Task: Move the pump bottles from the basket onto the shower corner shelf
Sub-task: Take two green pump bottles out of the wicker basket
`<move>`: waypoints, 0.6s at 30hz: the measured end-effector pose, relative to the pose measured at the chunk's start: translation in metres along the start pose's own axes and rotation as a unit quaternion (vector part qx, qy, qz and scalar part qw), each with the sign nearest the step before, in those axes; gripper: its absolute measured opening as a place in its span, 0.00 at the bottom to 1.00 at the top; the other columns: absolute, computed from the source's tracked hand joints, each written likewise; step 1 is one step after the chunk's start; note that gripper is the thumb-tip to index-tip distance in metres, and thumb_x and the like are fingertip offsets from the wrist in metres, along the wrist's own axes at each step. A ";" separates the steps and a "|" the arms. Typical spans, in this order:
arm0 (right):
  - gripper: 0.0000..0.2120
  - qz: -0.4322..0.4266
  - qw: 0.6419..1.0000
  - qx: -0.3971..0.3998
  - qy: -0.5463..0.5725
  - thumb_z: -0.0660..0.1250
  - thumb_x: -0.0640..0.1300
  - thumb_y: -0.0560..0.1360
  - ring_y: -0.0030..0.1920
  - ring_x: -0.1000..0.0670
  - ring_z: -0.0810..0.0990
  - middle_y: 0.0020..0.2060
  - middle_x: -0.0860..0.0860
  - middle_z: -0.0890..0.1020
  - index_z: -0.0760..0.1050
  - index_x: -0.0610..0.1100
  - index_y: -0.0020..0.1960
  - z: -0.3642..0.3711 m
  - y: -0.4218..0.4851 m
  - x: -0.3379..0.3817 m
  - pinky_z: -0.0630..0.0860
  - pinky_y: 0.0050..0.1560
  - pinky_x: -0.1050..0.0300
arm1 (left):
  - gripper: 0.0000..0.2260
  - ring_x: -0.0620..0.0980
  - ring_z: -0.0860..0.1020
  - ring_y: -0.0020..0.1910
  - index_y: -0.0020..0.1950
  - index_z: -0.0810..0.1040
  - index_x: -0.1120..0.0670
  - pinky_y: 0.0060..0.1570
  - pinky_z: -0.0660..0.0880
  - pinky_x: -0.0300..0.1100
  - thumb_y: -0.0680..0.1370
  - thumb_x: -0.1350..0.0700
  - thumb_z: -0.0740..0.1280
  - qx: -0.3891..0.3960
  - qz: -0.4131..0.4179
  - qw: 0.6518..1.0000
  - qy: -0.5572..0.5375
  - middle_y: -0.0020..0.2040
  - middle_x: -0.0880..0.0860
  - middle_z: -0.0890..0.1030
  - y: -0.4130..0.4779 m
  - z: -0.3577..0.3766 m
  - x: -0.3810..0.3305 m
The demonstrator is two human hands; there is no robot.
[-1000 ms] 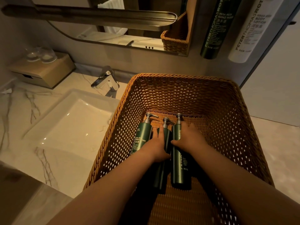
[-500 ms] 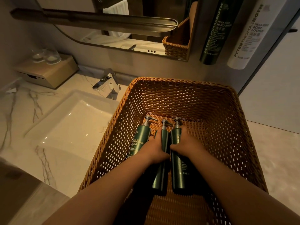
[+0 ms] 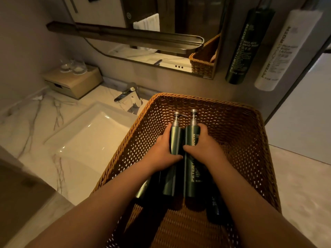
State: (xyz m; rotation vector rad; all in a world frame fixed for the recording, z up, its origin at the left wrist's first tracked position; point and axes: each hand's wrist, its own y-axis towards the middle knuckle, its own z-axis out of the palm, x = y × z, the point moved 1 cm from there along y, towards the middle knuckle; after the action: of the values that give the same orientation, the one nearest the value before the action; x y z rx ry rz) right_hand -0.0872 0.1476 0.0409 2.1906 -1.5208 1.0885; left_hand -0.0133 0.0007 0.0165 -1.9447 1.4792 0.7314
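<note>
In the basket (image 3: 238, 126), the left hand (image 3: 163, 151) curls tight around the left bottle (image 3: 169, 181). The right hand (image 3: 204, 149) curls around the right bottle (image 3: 192, 169), just beside it. Maybe a third bottle lies underneath.

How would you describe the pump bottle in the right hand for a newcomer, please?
Find the wicker basket right of the sink. Inside, the right hand grips the right pump bottle. Unlike the left pump bottle, it shows white lettering along its side.

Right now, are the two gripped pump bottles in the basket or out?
In. The left hand and right hand each grip a pump bottle inside the basket walls; whether the bottles touch its floor, cannot tell.
</note>
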 end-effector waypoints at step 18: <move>0.43 -0.255 0.957 0.017 0.140 0.74 0.49 0.68 0.57 0.58 0.72 0.62 0.61 0.70 0.50 0.66 0.72 -0.007 -0.080 0.090 0.71 0.49 0.62 | 0.48 0.43 0.70 0.63 0.71 0.41 0.29 0.55 0.75 0.42 0.66 0.43 0.73 -0.204 0.053 0.976 -0.054 0.74 0.44 0.60 -0.140 -0.098 -0.034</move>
State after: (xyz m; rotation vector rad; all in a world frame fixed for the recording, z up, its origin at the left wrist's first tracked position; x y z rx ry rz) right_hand -0.0041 0.1224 0.1248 2.1571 -0.7620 1.1773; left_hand 0.1220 -0.0181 0.1247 -2.0890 1.4600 1.2503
